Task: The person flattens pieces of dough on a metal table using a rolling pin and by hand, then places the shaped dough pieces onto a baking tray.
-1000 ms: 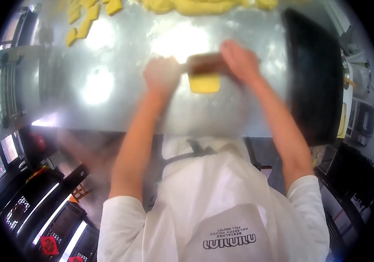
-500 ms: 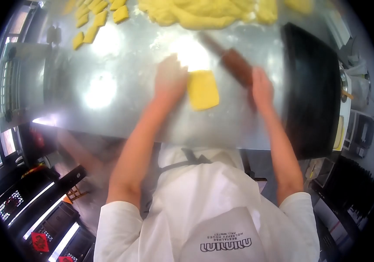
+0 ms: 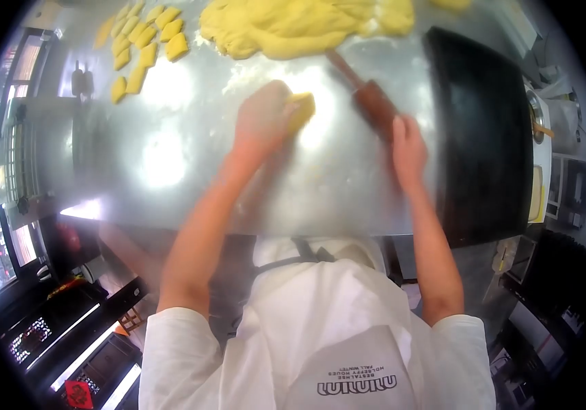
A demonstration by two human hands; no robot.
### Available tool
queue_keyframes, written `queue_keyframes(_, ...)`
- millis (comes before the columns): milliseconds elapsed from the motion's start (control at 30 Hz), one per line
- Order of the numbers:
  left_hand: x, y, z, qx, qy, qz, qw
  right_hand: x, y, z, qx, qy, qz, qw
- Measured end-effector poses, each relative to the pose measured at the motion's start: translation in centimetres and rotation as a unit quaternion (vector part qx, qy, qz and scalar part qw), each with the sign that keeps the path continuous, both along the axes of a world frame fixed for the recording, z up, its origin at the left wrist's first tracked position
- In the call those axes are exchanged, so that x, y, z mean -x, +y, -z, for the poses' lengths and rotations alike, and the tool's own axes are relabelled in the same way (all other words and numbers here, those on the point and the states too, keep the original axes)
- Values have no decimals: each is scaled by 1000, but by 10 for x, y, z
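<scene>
My left hand (image 3: 264, 116) is closed on a yellow dough sheet (image 3: 300, 113), which looks lifted and folded or tilted beside the fingers. My right hand (image 3: 409, 147) grips the near handle of a brown rolling pin (image 3: 376, 106). The pin slants away to the upper left, its far handle close to the big yellow dough mass (image 3: 286, 27). Flour dusts the metal table (image 3: 204, 164) along the front of that mass. Several small yellow dough pieces (image 3: 147, 55) lie at the upper left.
A black board or slab (image 3: 481, 137) covers the table's right end. Beyond it stand a bowl and trays at the far right. The table's front edge runs just before my apron (image 3: 334, 301). Dark chairs or racks show at the lower left.
The pin has left the dough sheet and swung to the right, held only by my right hand. My left hand has let go of the pin and taken the sheet, raising it off its former spot.
</scene>
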State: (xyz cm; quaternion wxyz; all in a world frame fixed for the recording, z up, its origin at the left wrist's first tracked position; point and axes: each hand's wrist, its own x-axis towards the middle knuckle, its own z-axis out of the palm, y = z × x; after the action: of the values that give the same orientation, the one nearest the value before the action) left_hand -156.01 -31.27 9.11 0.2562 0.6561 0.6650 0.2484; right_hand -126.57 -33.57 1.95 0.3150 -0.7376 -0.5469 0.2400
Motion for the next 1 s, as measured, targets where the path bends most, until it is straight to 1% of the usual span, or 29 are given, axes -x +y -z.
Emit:
queue_keyframes(67, -2, 5, -19, -76, 80, 48, 993, -1, 1, 6, -11, -17, -1, 1000)
queue_keyframes(100, -1, 1, -13, -107, 93, 68, 988, -2, 1, 9, -15, -21, -1, 1000)
queue_keyframes(200, 9, -27, 46, -196, 134, 134, 962, 0, 0, 11, -17, -27, -8, 999)
queue_keyframes(267, 3, -75, 73, -167, 127, 178, 961, -2, -5, 9, -18, -37, -14, 999)
queue_keyframes(367, -9, -109, 43, -167, 11, 184, 969, 2, -8, 10, -35, -53, -25, 998)
queue_keyframes(467, 7, -90, 55, -166, 34, 20, 985, 8, -10, 12, -55, -60, -25, 996)
queue_keyframes(500, 8, -70, 44, -159, 24, -10, 987, 8, -9, 15, -60, -64, -23, 996)
queue_keyframes(600, 12, -29, 66, -143, 18, 42, 989, 9, -5, 18, -59, -68, -23, 996)
queue_keyframes(700, 9, -22, 81, -50, 18, 114, 992, 7, -5, 15, -51, -74, -31, 995)
queue_keyframes(833, 8, -28, 86, -48, 28, 88, 995, 10, -7, 14, -70, -69, -41, 994)
queue_keyframes(900, -1, -31, 71, -70, 27, 65, 995, 8, -5, 13, -37, -75, -42, 996)
queue_keyframes(1000, -40, -34, 50, -152, 109, 9, 982, -3, 0, 16, -12, -63, -49, 997)
